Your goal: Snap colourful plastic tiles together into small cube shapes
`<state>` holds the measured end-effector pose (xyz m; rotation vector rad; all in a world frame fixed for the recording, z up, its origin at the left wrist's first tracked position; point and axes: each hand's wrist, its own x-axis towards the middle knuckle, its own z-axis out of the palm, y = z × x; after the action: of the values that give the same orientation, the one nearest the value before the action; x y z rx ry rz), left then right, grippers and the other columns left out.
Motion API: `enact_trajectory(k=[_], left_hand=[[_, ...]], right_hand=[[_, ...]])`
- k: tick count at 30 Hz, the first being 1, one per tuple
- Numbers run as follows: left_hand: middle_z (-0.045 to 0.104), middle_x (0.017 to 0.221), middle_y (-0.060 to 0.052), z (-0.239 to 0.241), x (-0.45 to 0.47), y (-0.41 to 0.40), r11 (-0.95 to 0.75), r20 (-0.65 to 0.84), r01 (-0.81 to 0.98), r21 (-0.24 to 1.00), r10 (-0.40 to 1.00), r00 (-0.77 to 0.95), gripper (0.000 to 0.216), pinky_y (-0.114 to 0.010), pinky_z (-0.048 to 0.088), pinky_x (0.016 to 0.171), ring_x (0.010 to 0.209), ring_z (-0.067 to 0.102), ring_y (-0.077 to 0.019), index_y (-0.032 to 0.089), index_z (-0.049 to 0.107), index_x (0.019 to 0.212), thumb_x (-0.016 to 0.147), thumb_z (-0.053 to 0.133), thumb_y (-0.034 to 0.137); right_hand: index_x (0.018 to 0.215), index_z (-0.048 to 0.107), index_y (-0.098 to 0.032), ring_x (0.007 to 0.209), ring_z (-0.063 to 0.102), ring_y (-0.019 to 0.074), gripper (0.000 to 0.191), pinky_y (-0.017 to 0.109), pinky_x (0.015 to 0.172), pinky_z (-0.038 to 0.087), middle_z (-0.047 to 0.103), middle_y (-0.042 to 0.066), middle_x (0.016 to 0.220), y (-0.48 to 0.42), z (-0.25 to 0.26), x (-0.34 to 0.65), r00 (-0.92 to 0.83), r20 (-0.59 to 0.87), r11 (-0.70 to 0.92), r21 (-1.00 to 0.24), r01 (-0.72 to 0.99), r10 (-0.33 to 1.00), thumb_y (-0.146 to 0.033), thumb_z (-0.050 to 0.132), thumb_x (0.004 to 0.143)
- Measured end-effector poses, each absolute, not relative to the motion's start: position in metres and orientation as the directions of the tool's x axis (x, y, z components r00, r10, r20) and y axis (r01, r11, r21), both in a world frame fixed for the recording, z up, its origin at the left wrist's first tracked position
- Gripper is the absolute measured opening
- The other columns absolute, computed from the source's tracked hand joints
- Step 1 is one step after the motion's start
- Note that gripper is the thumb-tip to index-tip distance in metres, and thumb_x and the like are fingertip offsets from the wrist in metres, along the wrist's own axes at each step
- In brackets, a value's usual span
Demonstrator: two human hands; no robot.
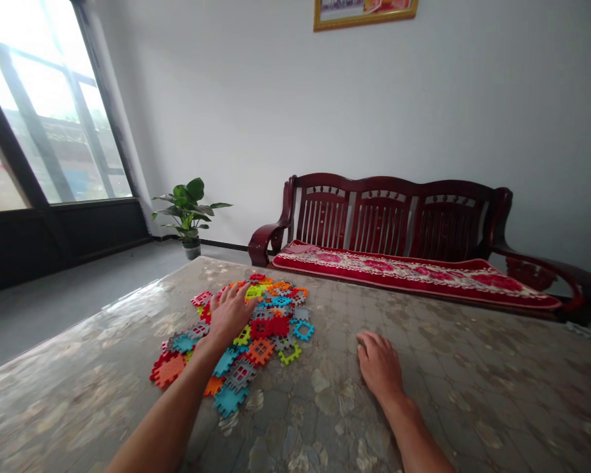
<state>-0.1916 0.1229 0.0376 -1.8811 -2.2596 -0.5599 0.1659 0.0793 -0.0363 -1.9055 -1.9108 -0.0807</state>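
A loose pile of flat plastic interlocking tiles with notched edges, in red, orange, blue, grey and lime, lies on the table [325,381]. Over the upper left part of the pile is my left hand [230,314], its fingers spread on or just above the tiles, and it covers some of them. A blue frame-shaped tile [303,330] lies at the pile's right edge, with a lime frame tile [290,354] just below it. To the right, apart from the pile, my right hand [378,364] rests on the tablecloth, fingers loosely bent and holding nothing visible.
Beyond the table stands a dark red wooden bench [379,217] with a red floral cover [384,266]. A potted plant [190,207] is on the floor at the back left, near a large window [54,118]. A framed picture [364,23] hangs on the wall.
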Motion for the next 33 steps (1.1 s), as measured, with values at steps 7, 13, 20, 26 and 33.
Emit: enact_trajectory(k=[7,13,20,26,33], left_hand=[[0.057,0.141,-0.013,0.033,-0.293,0.124,0.146,0.197,0.915,0.377,0.952,-0.233,0.071,-0.048,0.035,0.109,0.132,0.049,-0.0322,0.020,0.056,0.137,0.088,0.030,0.064],[0.062,0.135,-0.007,0.001,-0.352,0.117,0.118,0.113,0.832,0.542,0.971,-0.211,0.076,-0.041,0.040,0.109,0.127,0.054,-0.0301,0.018,0.063,0.129,0.081,0.033,0.069],[0.059,0.139,-0.007,-0.017,-0.350,0.109,0.087,0.117,0.824,0.559,0.976,-0.182,0.077,-0.045,0.033,0.115,0.131,0.051,-0.0310,0.019,0.061,0.132,0.083,0.032,0.070],[0.059,0.139,-0.009,-0.016,-0.331,0.108,0.017,0.195,0.868,0.496,0.972,-0.131,0.075,-0.043,0.035,0.113,0.129,0.052,-0.0299,0.018,0.062,0.132,0.084,0.032,0.068],[0.052,0.146,-0.011,-0.017,-0.299,0.095,0.134,0.205,0.901,0.413,0.950,-0.235,0.069,-0.043,0.038,0.110,0.130,0.051,-0.0298,0.018,0.054,0.139,0.090,0.032,0.060]], right_hand=[[0.114,0.069,-0.023,0.115,0.056,0.0218,0.034,0.033,0.099,0.039,0.065,0.006,0.126,0.079,-0.036,0.165,0.070,0.347,0.032,-0.280,0.959,0.935,-0.020,0.044,0.091],[0.112,0.070,-0.023,0.114,0.057,0.0220,0.034,0.034,0.099,0.040,0.064,0.006,0.126,0.078,-0.034,0.165,0.074,0.342,0.033,-0.296,0.955,0.937,-0.020,0.045,0.089],[0.112,0.070,-0.023,0.113,0.057,0.0218,0.034,0.034,0.098,0.040,0.065,0.007,0.124,0.078,-0.034,0.165,0.067,0.345,0.039,-0.291,0.956,0.936,-0.019,0.046,0.088],[0.112,0.069,-0.023,0.113,0.056,0.0221,0.034,0.034,0.097,0.039,0.065,0.006,0.124,0.078,-0.034,0.164,0.063,0.346,0.042,-0.288,0.957,0.936,-0.019,0.045,0.089],[0.112,0.069,-0.022,0.112,0.056,0.0228,0.034,0.035,0.098,0.039,0.065,0.006,0.125,0.078,-0.036,0.165,0.056,0.351,0.050,-0.284,0.957,0.935,-0.019,0.044,0.089]])
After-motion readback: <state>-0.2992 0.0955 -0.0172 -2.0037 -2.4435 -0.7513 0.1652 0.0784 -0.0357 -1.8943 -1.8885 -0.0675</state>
